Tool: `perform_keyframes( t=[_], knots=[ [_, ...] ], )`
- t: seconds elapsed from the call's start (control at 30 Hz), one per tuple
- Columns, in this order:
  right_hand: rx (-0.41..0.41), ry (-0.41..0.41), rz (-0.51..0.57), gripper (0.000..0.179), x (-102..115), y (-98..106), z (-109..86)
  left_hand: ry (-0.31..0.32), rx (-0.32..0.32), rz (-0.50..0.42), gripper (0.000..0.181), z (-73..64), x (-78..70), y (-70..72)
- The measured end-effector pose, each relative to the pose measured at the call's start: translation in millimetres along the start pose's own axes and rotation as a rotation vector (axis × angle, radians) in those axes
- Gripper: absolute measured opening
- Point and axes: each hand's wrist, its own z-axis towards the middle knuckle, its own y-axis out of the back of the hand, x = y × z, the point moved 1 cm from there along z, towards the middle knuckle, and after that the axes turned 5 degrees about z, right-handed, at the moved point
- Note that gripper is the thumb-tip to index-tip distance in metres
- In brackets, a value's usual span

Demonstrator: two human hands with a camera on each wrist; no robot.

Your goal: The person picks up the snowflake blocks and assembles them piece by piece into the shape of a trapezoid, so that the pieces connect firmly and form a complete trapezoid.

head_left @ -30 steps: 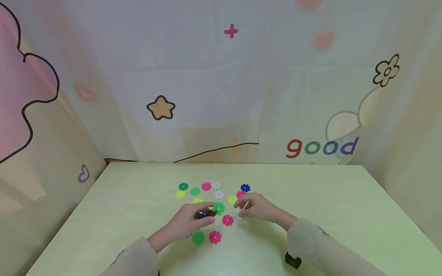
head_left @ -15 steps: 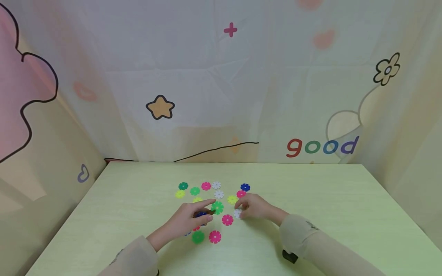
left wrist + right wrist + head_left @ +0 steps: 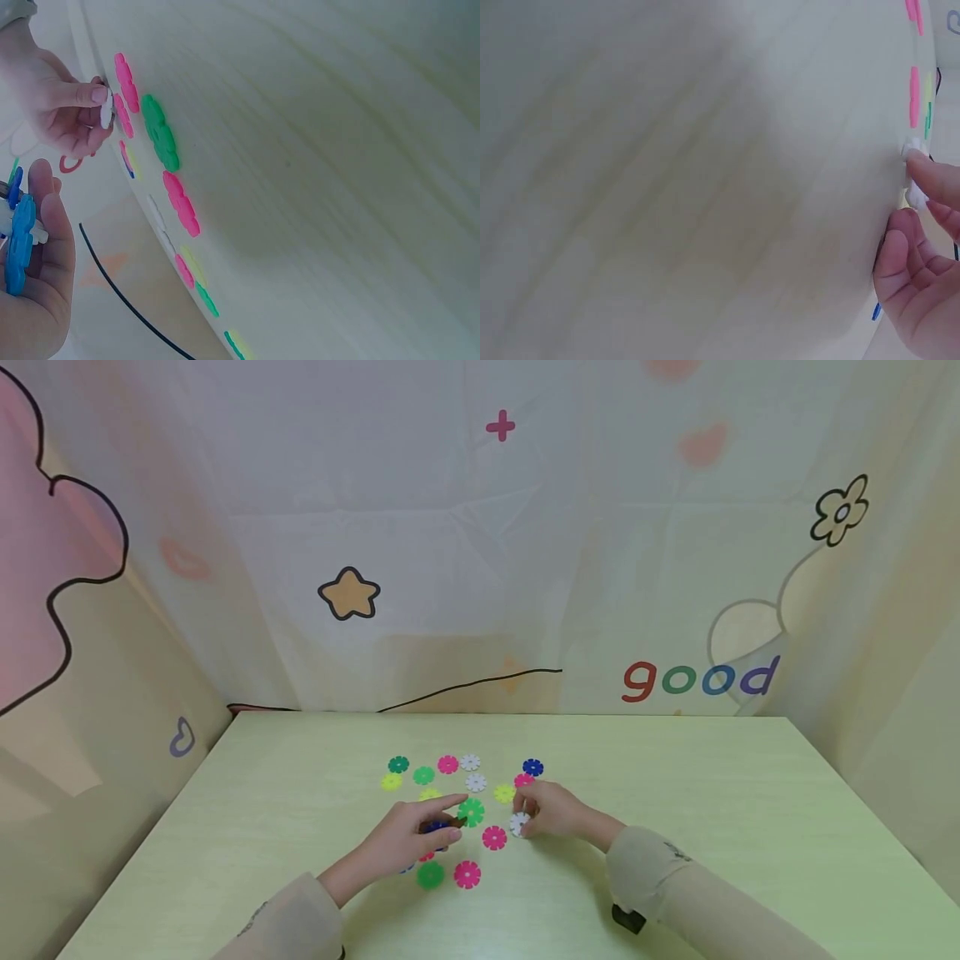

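My left hand (image 3: 405,839) holds a cluster of joined snowflake building discs. Its light blue disc (image 3: 20,244) rests against the palm in the left wrist view, with a darker blue disc (image 3: 15,187) and a white piece behind. In the head view a brown disc (image 3: 456,822) shows between thumb and forefinger, and a green disc (image 3: 471,812) stands at the fingertips, seemingly part of the cluster. My right hand (image 3: 558,812) pinches a white snowflake disc (image 3: 519,825) between thumb and fingers, at or just above the table. That white disc (image 3: 913,180) appears edge-on in the right wrist view.
Loose discs lie around the hands on the pale table (image 3: 675,777): a pink disc (image 3: 494,837) between them, a green disc (image 3: 431,875) and another pink disc (image 3: 467,875) in front, several more behind. A printed curtain (image 3: 450,527) hangs behind the table.
My right hand has closed on the white disc, which has tilted up and shifted slightly right. The left hand has drawn a little left with its cluster.
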Motion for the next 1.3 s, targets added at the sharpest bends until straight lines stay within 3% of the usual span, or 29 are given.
perform_keyframes(
  t=[0.43,0.7,0.93,1.3],
  knots=[
    [-0.059,0.035,0.210,0.011,6.1,13.6,-17.9,0.005,0.000,-0.004,0.050,0.4,-2.5,0.2],
    [-0.131,0.099,0.394,0.011,27.4,14.7,-30.0,0.023,0.009,-0.008,0.049,1.5,-4.0,0.7],
    [-0.217,0.221,0.391,0.011,37.4,6.2,-37.5,0.028,0.015,-0.033,0.048,1.8,-4.5,0.5],
    [-0.277,0.225,0.404,0.011,41.3,-3.9,-40.3,0.027,-0.007,-0.066,0.051,1.6,-5.9,0.4]
  ],
)
